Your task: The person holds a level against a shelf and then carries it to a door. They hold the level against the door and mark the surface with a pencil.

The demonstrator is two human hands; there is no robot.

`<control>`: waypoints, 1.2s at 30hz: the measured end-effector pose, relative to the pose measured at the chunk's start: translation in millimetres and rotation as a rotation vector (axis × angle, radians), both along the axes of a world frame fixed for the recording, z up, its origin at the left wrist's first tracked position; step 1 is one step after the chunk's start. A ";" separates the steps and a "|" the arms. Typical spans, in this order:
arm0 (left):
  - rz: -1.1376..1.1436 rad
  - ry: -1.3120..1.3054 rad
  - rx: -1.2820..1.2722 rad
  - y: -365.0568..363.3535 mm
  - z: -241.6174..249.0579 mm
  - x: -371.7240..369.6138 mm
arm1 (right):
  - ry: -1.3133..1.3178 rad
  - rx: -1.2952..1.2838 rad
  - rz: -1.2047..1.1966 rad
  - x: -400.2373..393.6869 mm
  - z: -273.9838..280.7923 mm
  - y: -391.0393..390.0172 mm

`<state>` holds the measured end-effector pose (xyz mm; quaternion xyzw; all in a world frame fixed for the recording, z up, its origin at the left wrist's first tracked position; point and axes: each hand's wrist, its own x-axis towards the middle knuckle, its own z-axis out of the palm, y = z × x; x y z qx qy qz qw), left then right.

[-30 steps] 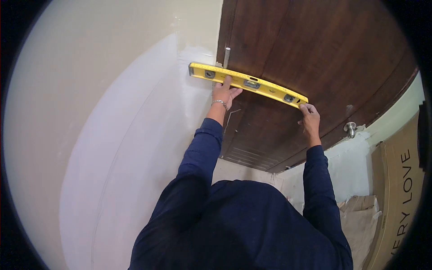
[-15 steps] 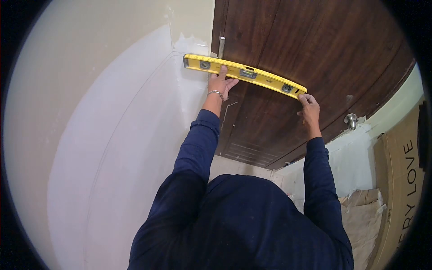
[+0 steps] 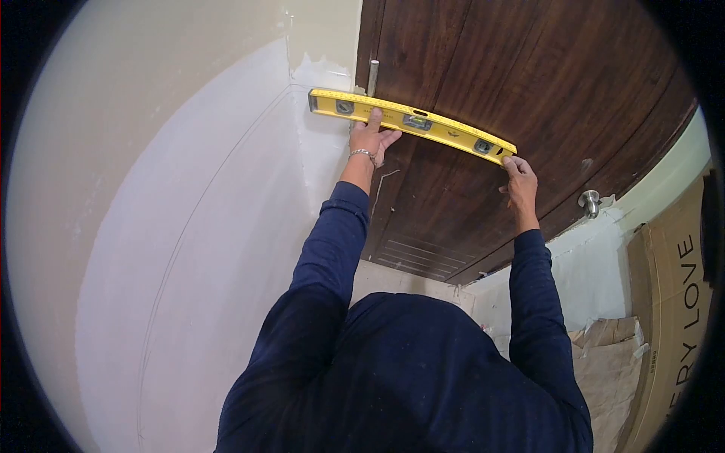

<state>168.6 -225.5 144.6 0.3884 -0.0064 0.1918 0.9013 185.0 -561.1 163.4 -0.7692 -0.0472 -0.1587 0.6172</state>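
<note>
A yellow spirit level (image 3: pixel 445 131) spans from the plastered wall corner across the dark wooden door (image 3: pixel 483 83), its right end a little lower in the picture. My left hand (image 3: pixel 371 140) holds it left of the middle, thumb on the front face and fingers beneath the lower edge. At the right end, my right hand (image 3: pixel 519 181) pinches the lower corner between thumb and fingers. Several vials show along the level's face. A pencil line (image 3: pixel 202 192) runs along the white wall (image 3: pixel 226 226) up to the corner near the level's left end.
A metal hinge (image 3: pixel 373 77) stands just above the level at the door's left edge. The round door knob (image 3: pixel 589 202) sits at the right. A large cardboard box (image 3: pixel 668 287) leans against the right wall, with brown paper (image 3: pixel 610 370) beside it.
Almost nothing differs. The view has shifted very slightly, and both hands keep their hold on the spirit level in nearly the same place.
</note>
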 end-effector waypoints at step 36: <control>0.067 0.023 -0.072 -6.7 6.3 -3.6 | 1.407 0.023 0.681 -392.7 -253.5 -62.1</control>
